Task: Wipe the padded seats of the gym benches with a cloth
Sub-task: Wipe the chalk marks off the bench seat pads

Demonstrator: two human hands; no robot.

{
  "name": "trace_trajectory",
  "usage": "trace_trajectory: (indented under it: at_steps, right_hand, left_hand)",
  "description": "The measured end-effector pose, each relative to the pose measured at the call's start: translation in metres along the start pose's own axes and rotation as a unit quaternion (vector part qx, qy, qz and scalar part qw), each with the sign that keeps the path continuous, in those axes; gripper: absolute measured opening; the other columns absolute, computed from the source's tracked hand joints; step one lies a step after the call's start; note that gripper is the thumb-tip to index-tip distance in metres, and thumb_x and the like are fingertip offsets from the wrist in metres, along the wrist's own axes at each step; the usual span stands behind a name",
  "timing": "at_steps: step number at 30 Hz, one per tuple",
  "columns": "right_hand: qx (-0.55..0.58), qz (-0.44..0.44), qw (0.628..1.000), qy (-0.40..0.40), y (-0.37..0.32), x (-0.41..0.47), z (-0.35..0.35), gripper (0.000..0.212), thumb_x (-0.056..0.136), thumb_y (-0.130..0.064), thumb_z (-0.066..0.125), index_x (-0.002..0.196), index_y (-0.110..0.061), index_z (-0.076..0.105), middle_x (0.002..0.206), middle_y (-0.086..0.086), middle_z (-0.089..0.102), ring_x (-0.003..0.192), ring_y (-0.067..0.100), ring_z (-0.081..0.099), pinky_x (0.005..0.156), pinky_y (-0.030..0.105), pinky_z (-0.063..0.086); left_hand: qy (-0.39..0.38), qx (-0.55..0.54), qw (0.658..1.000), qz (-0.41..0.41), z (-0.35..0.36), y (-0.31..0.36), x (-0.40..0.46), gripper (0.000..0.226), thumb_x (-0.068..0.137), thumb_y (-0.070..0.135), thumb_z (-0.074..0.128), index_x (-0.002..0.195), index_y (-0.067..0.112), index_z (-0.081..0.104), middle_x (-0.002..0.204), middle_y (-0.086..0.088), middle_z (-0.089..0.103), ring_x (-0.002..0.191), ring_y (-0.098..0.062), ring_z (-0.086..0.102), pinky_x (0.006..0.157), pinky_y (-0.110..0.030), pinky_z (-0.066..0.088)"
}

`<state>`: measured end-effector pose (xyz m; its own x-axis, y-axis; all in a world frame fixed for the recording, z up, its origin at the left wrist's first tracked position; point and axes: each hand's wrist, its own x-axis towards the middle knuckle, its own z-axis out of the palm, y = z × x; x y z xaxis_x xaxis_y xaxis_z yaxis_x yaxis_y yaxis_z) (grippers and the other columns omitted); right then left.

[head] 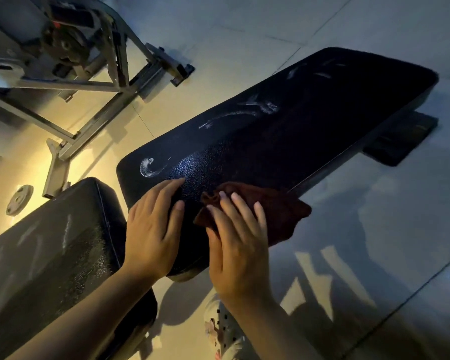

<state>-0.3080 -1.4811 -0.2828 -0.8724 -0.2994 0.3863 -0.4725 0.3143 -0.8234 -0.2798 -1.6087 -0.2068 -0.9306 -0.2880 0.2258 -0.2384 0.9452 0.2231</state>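
A long black padded bench seat point(283, 131) runs from the centre to the upper right, marked with white smears along its length. At its near end lies a dark red cloth point(281, 211), partly hanging over the right edge. My right hand point(239, 245) presses flat on the cloth with straight fingers. My left hand point(151, 229) rests flat on the bare pad just left of the cloth. A second black padded seat point(52, 258) with faint white streaks sits at the lower left, close to the first.
A grey metal machine frame point(99, 81) with angled legs stands on the tiled floor at the upper left. A small round weight plate point(20, 200) lies on the floor by the second seat. The bench's black foot point(400, 141) sticks out at right.
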Motion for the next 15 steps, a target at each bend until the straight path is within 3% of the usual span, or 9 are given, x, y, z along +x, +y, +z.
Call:
trace_trajectory:
  at_steps: [5,9,13,15]
  right_hand:
    - [0.031,-0.080,0.995,0.049,0.037,0.012,-0.001,0.045,0.105,-0.032,0.026,0.114,-0.009,0.064,0.126,0.010,0.065,0.128,0.024,0.050,0.119,0.037,0.019]
    - [-0.015,0.065,0.991,0.113,0.116,0.076,-0.039,0.040,0.102,-0.024,0.034,0.116,-0.001,0.064,0.127,0.014,0.063,0.130,0.029,0.047,0.119,0.043,0.013]
    - [-0.016,0.152,0.980,0.128,0.176,0.122,-0.070,0.038,0.100,-0.016,0.038,0.126,0.002,0.059,0.135,0.015,0.057,0.137,0.030,0.039,0.120,0.049,0.006]
    - [0.021,0.178,0.971,0.155,0.172,0.125,-0.067,0.039,0.100,-0.017,0.037,0.129,0.001,0.057,0.139,0.002,0.053,0.142,0.029,0.031,0.121,0.048,0.003]
  left_hand:
    - [-0.006,-0.016,1.000,-0.018,0.002,0.003,-0.004,0.049,0.098,0.041,0.028,0.135,0.018,0.049,0.128,0.007,0.052,0.122,-0.015,0.048,0.103,-0.048,0.038]
    - [0.000,-0.004,1.000,-0.015,0.002,0.000,-0.006,0.047,0.097,0.042,0.028,0.133,0.020,0.050,0.126,0.013,0.048,0.120,-0.005,0.042,0.102,-0.040,0.034]
    - [0.013,-0.004,1.000,-0.019,0.004,0.001,-0.003,0.048,0.097,0.044,0.027,0.128,0.018,0.054,0.125,0.007,0.053,0.121,-0.014,0.046,0.102,-0.041,0.033]
    - [0.007,0.008,0.999,-0.030,0.005,0.002,-0.001,0.050,0.096,0.046,0.026,0.126,0.018,0.055,0.127,0.002,0.056,0.123,-0.017,0.046,0.103,-0.037,0.029]
